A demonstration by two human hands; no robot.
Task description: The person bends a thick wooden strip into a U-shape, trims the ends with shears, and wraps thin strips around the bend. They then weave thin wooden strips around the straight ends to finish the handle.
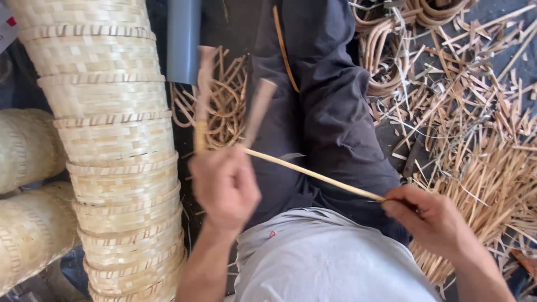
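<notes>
The left hand point(224, 187) is clenching a knife handle point(200, 131) with its fingers, while the right hand point(430, 215) is pinching the end of a thin cane strip point(313, 175) stretched across the lap between both hands, beside stacked baskets point(112, 140).

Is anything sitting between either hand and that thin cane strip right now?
Nothing visible does. The left hand grips one end of the cane strip and the right hand pinches the other; the strip runs bare between them above the dark trousers.
</notes>
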